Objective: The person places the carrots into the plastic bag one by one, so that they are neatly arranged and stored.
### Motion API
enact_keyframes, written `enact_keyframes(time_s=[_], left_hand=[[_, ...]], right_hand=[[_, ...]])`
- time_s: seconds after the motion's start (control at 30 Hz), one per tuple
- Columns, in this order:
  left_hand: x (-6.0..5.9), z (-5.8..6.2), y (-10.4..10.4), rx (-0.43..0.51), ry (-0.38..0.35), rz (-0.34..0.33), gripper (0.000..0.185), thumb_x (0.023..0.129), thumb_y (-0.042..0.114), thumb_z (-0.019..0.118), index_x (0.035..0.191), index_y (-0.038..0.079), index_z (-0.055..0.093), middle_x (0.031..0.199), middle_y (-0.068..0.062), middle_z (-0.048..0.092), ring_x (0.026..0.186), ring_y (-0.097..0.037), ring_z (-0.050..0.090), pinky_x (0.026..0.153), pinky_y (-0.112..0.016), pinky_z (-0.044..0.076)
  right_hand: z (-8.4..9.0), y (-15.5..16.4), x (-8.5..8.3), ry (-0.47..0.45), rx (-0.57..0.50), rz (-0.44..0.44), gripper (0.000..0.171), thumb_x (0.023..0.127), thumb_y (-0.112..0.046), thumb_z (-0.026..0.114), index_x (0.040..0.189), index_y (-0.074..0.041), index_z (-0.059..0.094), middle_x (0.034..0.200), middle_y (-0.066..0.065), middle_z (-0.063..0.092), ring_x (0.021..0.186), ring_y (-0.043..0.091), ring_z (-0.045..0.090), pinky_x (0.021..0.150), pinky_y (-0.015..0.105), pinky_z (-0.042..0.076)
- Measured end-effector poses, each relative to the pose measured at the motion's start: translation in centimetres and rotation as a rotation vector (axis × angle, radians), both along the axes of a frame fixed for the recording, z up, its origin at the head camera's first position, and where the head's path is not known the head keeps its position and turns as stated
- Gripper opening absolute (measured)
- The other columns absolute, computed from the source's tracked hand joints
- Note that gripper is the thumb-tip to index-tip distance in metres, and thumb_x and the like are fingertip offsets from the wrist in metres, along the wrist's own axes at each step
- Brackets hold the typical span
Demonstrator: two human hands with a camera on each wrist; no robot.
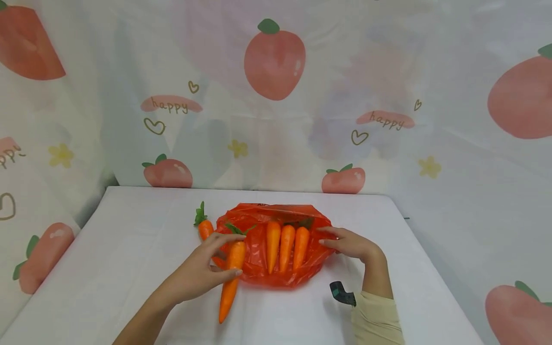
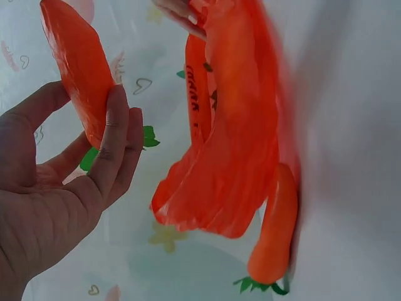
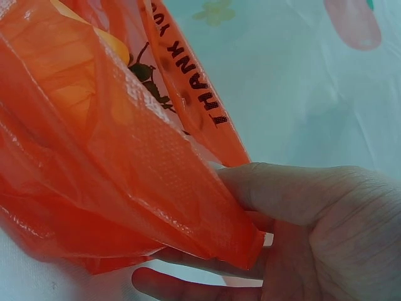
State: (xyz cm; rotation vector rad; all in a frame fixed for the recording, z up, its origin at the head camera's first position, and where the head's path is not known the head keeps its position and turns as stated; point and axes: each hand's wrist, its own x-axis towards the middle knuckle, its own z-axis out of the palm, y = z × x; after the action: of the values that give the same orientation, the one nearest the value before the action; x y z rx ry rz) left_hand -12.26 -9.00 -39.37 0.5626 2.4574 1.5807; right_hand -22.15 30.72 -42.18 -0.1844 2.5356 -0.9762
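Your left hand (image 1: 200,268) pinches one carrot (image 1: 236,254) between thumb and fingertips, fingers only partly curled. Leafy end points away from you, tip toward you. It's up off the worktop (image 1: 146,239), at the left side of the bag (image 1: 280,281).

Your right hand (image 1: 351,244) has the bag's right edge between thumb and fingers; mouth is gaping. Three carrots (image 1: 286,247) lie side by side in there, tips toward you. A loose carrot (image 1: 205,230) lies left of the bag, partly behind your left hand; can't tell from the head view whether it touches the film.

My read on the step: single-carrot transfer at the bag mouth, this one mid-air. In or out, can't tell. Next move calls for a steady right edge so the mouth doesn't fold, a firm left pinch, and leaves clear of the film; they could snag.
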Motion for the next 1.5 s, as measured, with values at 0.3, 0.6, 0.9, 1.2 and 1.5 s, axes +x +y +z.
enact_keyframes(time_s=[0.3, 0.6, 0.9, 1.2, 1.5], left_hand=[[-0.7, -0.7, 2.4, -0.035, -0.075, -0.029, 0.056, 0.089, 0.032, 0.084, 0.140, 0.036, 0.059, 0.128, -0.001, 0.054, 0.109, -0.028, 0.054, 0.075, -0.035, 0.058], [-2.2, -1.5, 3.8, -0.073, -0.109, -0.043, 0.057, 0.090, 0.036, 0.082, 0.142, 0.034, 0.059, 0.133, -0.001, 0.054, 0.118, -0.027, 0.051, 0.090, -0.052, 0.054], [-4.5, -2.9, 4.9, -0.096, -0.115, 0.004, 0.059, 0.090, 0.027, 0.081, 0.145, 0.020, 0.059, 0.129, -0.007, 0.053, 0.110, -0.027, 0.052, 0.084, -0.043, 0.056], [-5.7, -3.8, 6.0, -0.164, -0.137, 0.020, 0.057, 0.092, 0.018, 0.079, 0.145, 0.015, 0.058, 0.139, -0.013, 0.053, 0.126, -0.033, 0.049, 0.099, -0.056, 0.051], [-6.5, -4.9, 6.5, -0.186, -0.144, 0.060, 0.054, 0.093, 0.012, 0.078, 0.143, 0.017, 0.060, 0.138, -0.012, 0.054, 0.127, -0.035, 0.049, 0.100, -0.057, 0.050]], right_hand=[[-0.1, 0.1, 0.0, 0.002, -0.005, 0.005, 0.053, 0.101, -0.036, 0.065, 0.150, -0.016, 0.056, 0.147, 0.018, 0.051, 0.127, 0.036, 0.051, 0.100, 0.061, 0.048], [0.3, -0.1, -0.1, 0.002, -0.004, 0.008, 0.054, 0.101, -0.038, 0.065, 0.150, -0.015, 0.056, 0.147, 0.018, 0.051, 0.127, 0.038, 0.051, 0.100, 0.061, 0.048], [0.2, 0.0, -0.1, 0.002, 0.000, -0.005, 0.053, 0.101, -0.036, 0.065, 0.150, -0.017, 0.056, 0.148, 0.017, 0.051, 0.129, 0.037, 0.049, 0.101, 0.062, 0.047], [0.0, -0.1, 0.0, -0.008, -0.007, -0.008, 0.055, 0.101, -0.038, 0.065, 0.150, -0.017, 0.056, 0.149, 0.018, 0.050, 0.135, 0.042, 0.044, 0.103, 0.067, 0.043], [0.0, 0.0, 0.0, -0.001, -0.007, -0.004, 0.054, 0.101, -0.037, 0.065, 0.150, -0.016, 0.056, 0.150, 0.018, 0.050, 0.134, 0.042, 0.044, 0.103, 0.067, 0.043]])
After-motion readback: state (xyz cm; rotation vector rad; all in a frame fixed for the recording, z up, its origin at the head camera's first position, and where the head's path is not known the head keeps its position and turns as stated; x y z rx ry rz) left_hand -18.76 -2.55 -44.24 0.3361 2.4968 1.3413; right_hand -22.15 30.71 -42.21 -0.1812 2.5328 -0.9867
